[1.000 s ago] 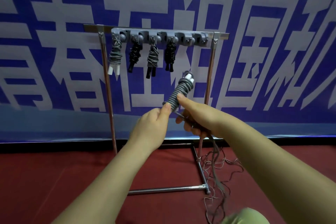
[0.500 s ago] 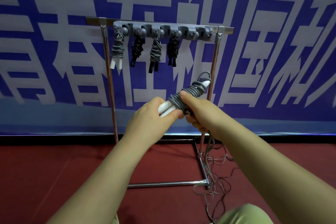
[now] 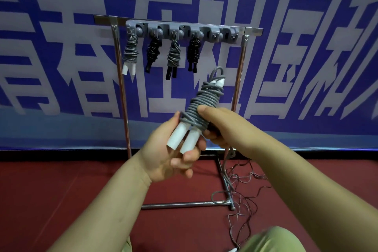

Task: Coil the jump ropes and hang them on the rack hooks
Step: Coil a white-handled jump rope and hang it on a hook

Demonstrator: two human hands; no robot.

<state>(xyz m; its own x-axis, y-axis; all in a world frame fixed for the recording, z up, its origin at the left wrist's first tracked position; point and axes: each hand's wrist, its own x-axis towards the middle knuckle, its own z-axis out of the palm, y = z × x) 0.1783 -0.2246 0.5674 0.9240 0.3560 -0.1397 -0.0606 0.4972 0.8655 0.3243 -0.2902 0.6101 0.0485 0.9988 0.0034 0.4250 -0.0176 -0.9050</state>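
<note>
The grey-corded, white-handled coiled jump rope [image 3: 199,108] is gripped by both hands, left hand [image 3: 176,155] and right hand [image 3: 222,127], its long axis aimed up-right toward the grey plastic hook rail's [image 3: 223,33] free hooks.

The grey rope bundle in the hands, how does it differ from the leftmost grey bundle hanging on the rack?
The held bundle lies tilted between the left hand and right hand; the leftmost hung bundle hangs upright from the hook rail.
The held bundle's white handles point down toward the camera, its loop end up; the hung bundle's handles dangle straight down.
The held bundle looks larger, being nearer the camera.
Both are grey cord wound round white handles.
</note>
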